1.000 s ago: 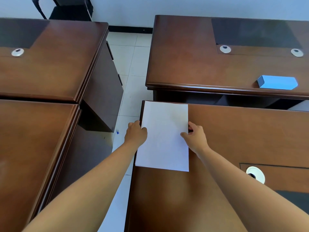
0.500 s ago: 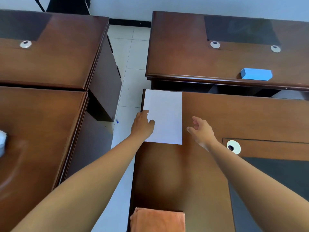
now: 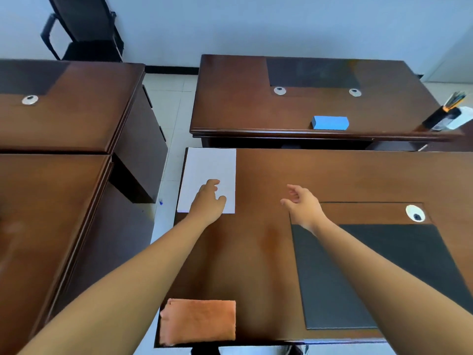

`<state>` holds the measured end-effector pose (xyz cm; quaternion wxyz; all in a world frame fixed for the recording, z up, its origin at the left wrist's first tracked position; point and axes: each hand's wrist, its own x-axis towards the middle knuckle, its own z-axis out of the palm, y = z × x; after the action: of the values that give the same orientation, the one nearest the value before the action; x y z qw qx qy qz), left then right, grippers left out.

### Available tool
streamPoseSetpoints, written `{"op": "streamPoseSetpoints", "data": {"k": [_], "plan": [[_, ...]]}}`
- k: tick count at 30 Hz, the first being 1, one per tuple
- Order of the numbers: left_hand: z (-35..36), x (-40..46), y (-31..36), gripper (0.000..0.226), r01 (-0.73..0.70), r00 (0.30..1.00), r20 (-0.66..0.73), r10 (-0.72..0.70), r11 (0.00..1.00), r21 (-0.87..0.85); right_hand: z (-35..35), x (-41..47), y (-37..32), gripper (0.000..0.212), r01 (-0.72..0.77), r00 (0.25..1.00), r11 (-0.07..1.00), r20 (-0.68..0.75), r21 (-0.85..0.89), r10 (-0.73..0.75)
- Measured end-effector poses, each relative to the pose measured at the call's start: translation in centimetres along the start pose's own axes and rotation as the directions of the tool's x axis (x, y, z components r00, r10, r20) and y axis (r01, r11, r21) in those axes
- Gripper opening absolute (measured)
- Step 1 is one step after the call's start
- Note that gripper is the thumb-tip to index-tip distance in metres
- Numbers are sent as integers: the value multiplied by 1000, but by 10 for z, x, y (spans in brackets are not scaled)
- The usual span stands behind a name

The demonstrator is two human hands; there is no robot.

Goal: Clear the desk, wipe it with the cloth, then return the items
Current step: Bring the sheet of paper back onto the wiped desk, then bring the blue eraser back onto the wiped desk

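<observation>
My counter (image 3: 258, 252) is the landmark here, a dark wooden top with a black mat (image 3: 384, 278) inset on its right half and a round cable port (image 3: 415, 213) just beyond the mat's far right corner. On the counter's far left corner lies the white paper (image 3: 207, 170), square to the edges. On its near left corner sits the folded orange cloth (image 3: 198, 320), slightly overhanging the near edge. My left hand (image 3: 208, 201) rests over the paper's near edge, its grip loose, fingers relaxed and pinching nothing that I can see. My right hand (image 3: 300, 204) hovers above the counter's middle, apart from the paper, grip spread and empty.

I judge the task late: the paper appears returned and the cloth folded aside, though I cannot tell from the surface whether it was wiped. On the counter beyond mine lies a blue box (image 3: 330, 123), and a pen holder (image 3: 441, 116) stands at its right end; these may be what is left to bring back.

No brand, label or writing is readable anywhere; the paper looks blank.
</observation>
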<state>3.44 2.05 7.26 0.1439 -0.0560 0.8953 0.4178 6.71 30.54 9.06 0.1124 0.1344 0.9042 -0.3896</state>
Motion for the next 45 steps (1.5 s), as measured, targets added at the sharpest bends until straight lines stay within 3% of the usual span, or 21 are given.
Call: {"op": "streamPoseSetpoints", "data": {"k": [11,17,25,33,40,45], "plan": [[123,-61,111,49,7,994,-113,-6,1000,3,-132,-23,109,59,50,999,999,11,17,-50],[164,-68,155,50,-34,997,-70,35,999,16,-178,-20,150,58,10,1000,999,-8,53,-10],[208,-29,187,52,-85,994,70,86,996,-14,-210,-11,183,56,-88,990,989,-96,122,100],[246,9,218,51,-78,990,116,75,997,18,-242,22,218,56,-119,984,983,-117,141,136],[286,51,245,49,-19,998,57,17,999,43,-264,90,254,52,-103,992,983,-62,154,113],[321,94,256,49,37,999,-40,-34,997,67,-279,162,277,53,-23,999,994,28,107,20]]}}
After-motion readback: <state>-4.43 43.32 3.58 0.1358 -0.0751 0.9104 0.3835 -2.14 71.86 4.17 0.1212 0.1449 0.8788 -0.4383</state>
